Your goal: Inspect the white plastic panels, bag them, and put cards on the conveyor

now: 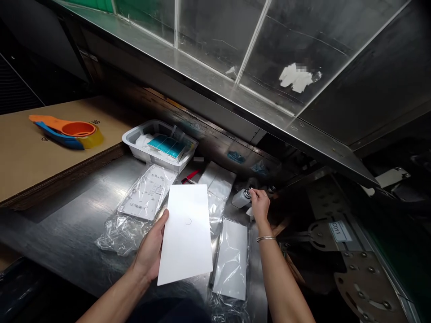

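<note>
My left hand (151,252) grips the left edge of a white rectangular plastic panel (186,244), thumb on its face. The panel is tilted toward me and has a small curved mark near its middle. At the right, my right hand (260,206) has its fingers pinched together at the metal-coloured top of a small white bottle (239,199). What lies between those fingertips is too small to make out. Below the hand is a scrap of white material (249,212). Beside the held panel lies a plastic-wrapped pale panel (230,260).
A bagged white moulded panel (146,193) lies left on the metal table (84,215). Behind it stands a grey tray (153,157) with teal labels. A red-handled tool (190,176) lies nearby. An orange tape dispenser (74,130) rests on cardboard. Machine parts (357,269) flank the right.
</note>
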Tool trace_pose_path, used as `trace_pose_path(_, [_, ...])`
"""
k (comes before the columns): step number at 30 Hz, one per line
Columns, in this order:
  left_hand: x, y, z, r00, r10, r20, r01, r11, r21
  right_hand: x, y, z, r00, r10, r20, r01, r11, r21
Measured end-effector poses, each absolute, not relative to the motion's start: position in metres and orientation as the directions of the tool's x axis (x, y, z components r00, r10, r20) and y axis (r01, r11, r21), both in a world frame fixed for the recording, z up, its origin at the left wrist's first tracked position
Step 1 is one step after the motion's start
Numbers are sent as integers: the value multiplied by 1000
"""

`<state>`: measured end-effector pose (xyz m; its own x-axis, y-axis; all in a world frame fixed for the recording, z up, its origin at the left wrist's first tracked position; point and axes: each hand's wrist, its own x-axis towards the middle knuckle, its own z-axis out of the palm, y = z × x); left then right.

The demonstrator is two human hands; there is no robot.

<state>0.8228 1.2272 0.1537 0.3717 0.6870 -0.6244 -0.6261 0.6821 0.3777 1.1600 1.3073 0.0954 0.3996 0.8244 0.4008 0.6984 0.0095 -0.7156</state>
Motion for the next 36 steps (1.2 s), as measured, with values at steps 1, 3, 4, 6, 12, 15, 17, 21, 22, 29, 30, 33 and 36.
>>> trace_pose_path(1, [822, 1225, 153, 388, 673, -630, -623, 695, 359, 1159, 1308, 92, 367, 838, 404, 732, 8, -681])
trace_pose_path(3, [821, 1221, 152, 432, 648, -627, -622, 718, 313, 1157, 1305, 89, 304, 866, 397, 788, 6, -616])
trace_pose_path(4, [820, 1219, 152, 466, 633, -618, -618, 733, 284, 1157, 1303, 89, 274, 879, 389, 811, 6, -585])
trace_pose_path(6, [819, 1213, 151, 542, 600, -589, -592, 770, 239, 1156, 1296, 90, 221, 901, 375, 850, 10, -526])
trace_pose_path(12, [814, 1189, 144, 492, 630, -601, -461, 774, 434, 1160, 1290, 92, 171, 919, 356, 920, -20, -391])
trace_pose_path(15, [811, 1180, 142, 445, 682, -580, -420, 731, 538, 1162, 1292, 96, 180, 925, 333, 921, -40, -388])
trace_pose_path(17, [810, 1176, 141, 406, 726, -555, -409, 687, 601, 1155, 1287, 102, 182, 929, 322, 909, -35, -415])
trace_pose_path(21, [808, 1170, 135, 368, 778, -509, -390, 626, 675, 1107, 1240, 126, 44, 955, 293, 854, 116, -507])
trace_pose_path(22, [808, 1168, 134, 368, 783, -501, -384, 619, 685, 1088, 1221, 133, -74, 958, 276, 807, 220, -548])
trace_pose_path(29, [810, 1159, 134, 368, 819, -441, -333, 559, 760, 972, 1108, 146, -516, 832, 204, 768, 554, -321])
trace_pose_path(30, [810, 1157, 135, 368, 820, -438, -326, 555, 766, 967, 1102, 145, -503, 839, 206, 802, 542, -252])
trace_pose_path(33, [810, 1151, 138, 366, 821, -438, -306, 551, 776, 966, 1093, 143, -501, 840, 211, 825, 536, -177])
trace_pose_path(36, [810, 1146, 139, 364, 828, -425, -309, 538, 784, 969, 1092, 147, -502, 834, 227, 816, 545, -196])
